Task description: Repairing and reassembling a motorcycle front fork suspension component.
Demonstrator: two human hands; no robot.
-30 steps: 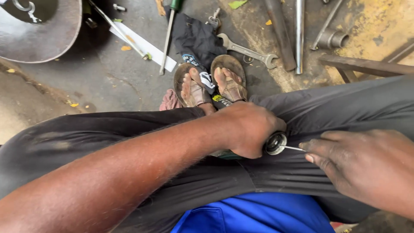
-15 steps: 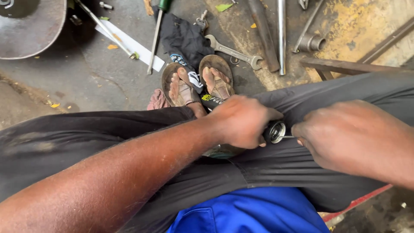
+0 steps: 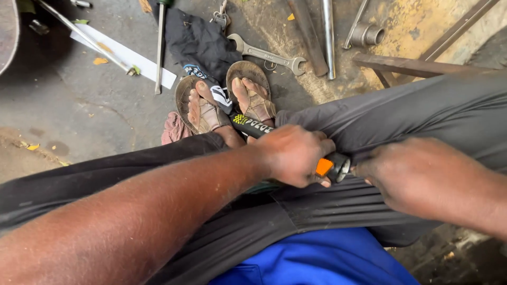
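- The concrete floor [image 3: 79,111] takes up the upper part of the view, grey and stained, turning yellowish toward the upper right.
- The person sits with legs in dark grey trousers [image 3: 422,111] stretched across the view, a blue garment [image 3: 317,258] showing at the bottom edge.
- The left hand [image 3: 293,153] comes in on a long bare forearm from the lower left; its fingers are clenched around a hand tool [image 3: 296,145] with a black handle, an orange band and a metal collar at its end. The tool lies across the lap, between the knees, its black end pointing toward the feet.
- The right hand [image 3: 417,177] comes in from the right and sits just beside the tool's metal collar, its fingers curled toward that end. They are hidden behind the back of the hand, so I cannot tell whether they pinch anything.
- Two feet in worn brown sandals [image 3: 251,89] rest on the floor beyond the tool, touching side by side.
- A black cloth [image 3: 198,45] lies crumpled just behind the sandals.
- A white strip [image 3: 124,55] lies flat to the left, with a thin metal rod [image 3: 79,34] crossing it.
- A steel bar [image 3: 328,34] stands out on the stained ground at the top.
- An open-ended spanner [image 3: 266,54] lies near the toes.
- A screwdriver [image 3: 160,47] lies beside the cloth.
- A short metal pipe fitting [image 3: 367,34] sits at the upper right.
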